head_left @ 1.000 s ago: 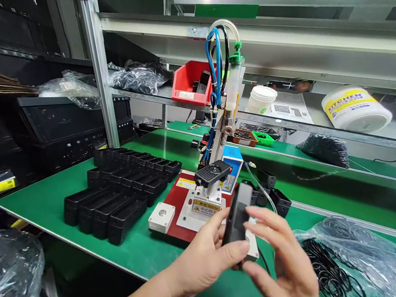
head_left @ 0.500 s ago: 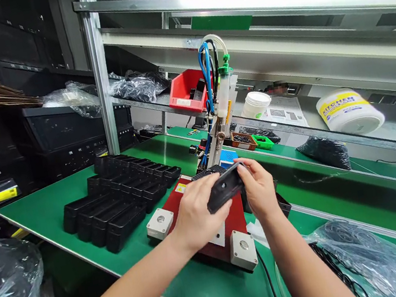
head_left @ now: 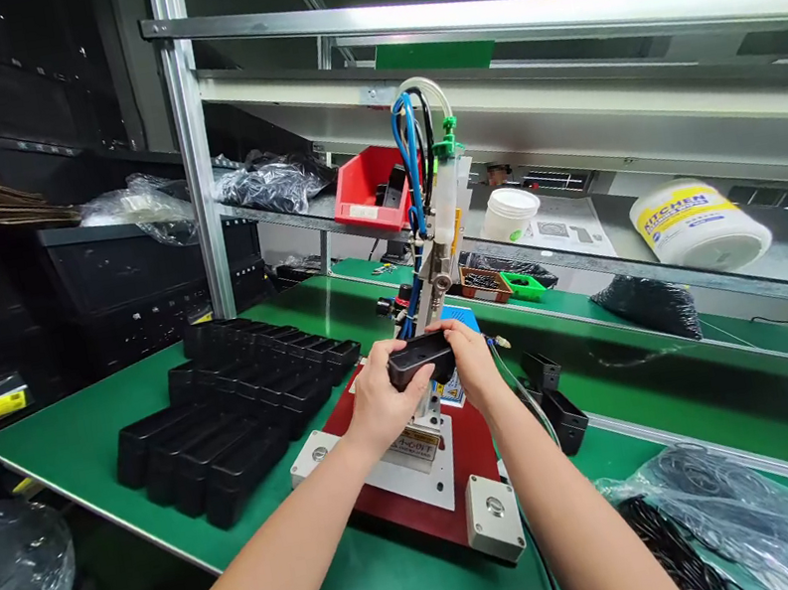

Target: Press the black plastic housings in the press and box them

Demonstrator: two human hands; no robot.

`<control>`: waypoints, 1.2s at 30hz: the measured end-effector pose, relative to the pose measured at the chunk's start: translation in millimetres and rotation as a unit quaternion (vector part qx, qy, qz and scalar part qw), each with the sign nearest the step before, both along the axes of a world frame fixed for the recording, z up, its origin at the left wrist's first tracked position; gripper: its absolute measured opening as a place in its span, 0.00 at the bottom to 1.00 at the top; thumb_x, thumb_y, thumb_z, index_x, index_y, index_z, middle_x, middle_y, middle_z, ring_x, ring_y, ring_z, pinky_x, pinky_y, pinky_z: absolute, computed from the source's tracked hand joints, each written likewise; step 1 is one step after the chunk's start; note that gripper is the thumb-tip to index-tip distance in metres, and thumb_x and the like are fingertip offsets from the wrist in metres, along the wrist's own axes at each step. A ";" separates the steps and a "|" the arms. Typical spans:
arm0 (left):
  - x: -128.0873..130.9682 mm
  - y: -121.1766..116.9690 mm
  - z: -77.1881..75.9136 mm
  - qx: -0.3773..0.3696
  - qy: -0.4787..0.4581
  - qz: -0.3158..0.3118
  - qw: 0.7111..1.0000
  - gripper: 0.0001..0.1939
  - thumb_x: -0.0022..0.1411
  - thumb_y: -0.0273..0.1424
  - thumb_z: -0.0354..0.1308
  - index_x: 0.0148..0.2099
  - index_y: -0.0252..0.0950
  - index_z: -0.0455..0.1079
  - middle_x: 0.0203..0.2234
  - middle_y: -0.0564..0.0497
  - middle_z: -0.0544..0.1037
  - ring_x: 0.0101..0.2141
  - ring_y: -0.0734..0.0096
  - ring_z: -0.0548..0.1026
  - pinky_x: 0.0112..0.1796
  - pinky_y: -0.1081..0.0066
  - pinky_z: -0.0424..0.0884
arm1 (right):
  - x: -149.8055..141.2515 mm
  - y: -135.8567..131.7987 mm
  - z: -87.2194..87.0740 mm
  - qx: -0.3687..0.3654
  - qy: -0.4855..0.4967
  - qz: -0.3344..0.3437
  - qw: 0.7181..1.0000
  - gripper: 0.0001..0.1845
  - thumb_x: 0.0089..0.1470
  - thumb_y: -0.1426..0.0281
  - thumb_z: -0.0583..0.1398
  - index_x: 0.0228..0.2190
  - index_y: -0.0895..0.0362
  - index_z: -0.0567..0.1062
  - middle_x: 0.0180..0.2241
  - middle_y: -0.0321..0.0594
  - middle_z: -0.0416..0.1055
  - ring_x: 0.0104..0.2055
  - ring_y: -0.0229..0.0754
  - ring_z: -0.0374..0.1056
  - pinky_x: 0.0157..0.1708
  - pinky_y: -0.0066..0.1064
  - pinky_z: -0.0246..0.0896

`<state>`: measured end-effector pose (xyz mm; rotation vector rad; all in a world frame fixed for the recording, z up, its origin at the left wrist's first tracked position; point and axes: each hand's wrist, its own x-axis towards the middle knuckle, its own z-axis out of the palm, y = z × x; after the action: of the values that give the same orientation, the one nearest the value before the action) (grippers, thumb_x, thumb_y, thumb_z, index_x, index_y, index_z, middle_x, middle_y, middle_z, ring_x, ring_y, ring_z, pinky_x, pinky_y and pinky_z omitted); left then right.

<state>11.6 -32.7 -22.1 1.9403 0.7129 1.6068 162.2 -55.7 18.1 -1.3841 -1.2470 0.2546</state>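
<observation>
Both hands grip a black plastic housing [head_left: 416, 360] held flat on the fixture post of the dispensing machine [head_left: 420, 452]. My left hand [head_left: 376, 404] wraps its left end, fingers curled around it. My right hand [head_left: 472, 362] holds the right end, fingers closed over the top. Directly above hangs the dispensing head [head_left: 436, 217] with blue hoses and a syringe. The machine has a red base with two white button blocks [head_left: 493, 517] at the front corners.
Rows of black housings [head_left: 232, 413] lie left on the green bench [head_left: 102, 404]. Two black parts [head_left: 555, 399] sit right of the machine. A plastic bag of black rings [head_left: 711, 524] lies at lower right. A red bin [head_left: 368, 188] and white tubs [head_left: 699, 219] stand on the shelf.
The hands carried the black housing forward from near my body onto the fixture under the dispensing head, turning it from upright to flat. The view shifted closer to the machine.
</observation>
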 end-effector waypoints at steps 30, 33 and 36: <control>8.6 51.6 16.2 -0.126 -0.126 -0.246 0.953 0.13 0.60 0.38 0.54 0.41 0.34 0.70 0.38 0.48 0.76 0.37 0.69 0.72 0.41 0.71 0.68 | -23.1 -25.0 -17.5 0.156 -0.198 -0.088 0.964 0.20 0.63 0.64 0.47 0.40 0.57 0.77 0.41 0.45 0.75 0.45 0.43 0.71 0.47 0.37 0.65; 12.4 51.8 15.8 -0.126 -0.140 -0.247 0.950 0.12 0.59 0.38 0.54 0.40 0.34 0.70 0.37 0.47 0.77 0.37 0.68 0.72 0.41 0.70 0.68 | -25.5 -27.2 -17.8 0.171 -0.216 -0.108 0.955 0.19 0.63 0.66 0.47 0.39 0.57 0.77 0.41 0.45 0.76 0.44 0.43 0.72 0.45 0.37 0.67; 15.5 50.2 13.6 -0.128 -0.156 -0.242 0.949 0.13 0.59 0.38 0.52 0.38 0.34 0.69 0.35 0.47 0.77 0.36 0.66 0.73 0.40 0.68 0.69 | -28.3 -30.5 -17.5 0.188 -0.249 -0.117 0.943 0.19 0.62 0.68 0.47 0.38 0.57 0.77 0.40 0.44 0.76 0.43 0.43 0.72 0.44 0.37 0.68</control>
<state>27.1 17.6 -8.5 1.4799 0.2682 1.3856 133.9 -86.3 0.6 -1.2781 -1.4290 -0.5098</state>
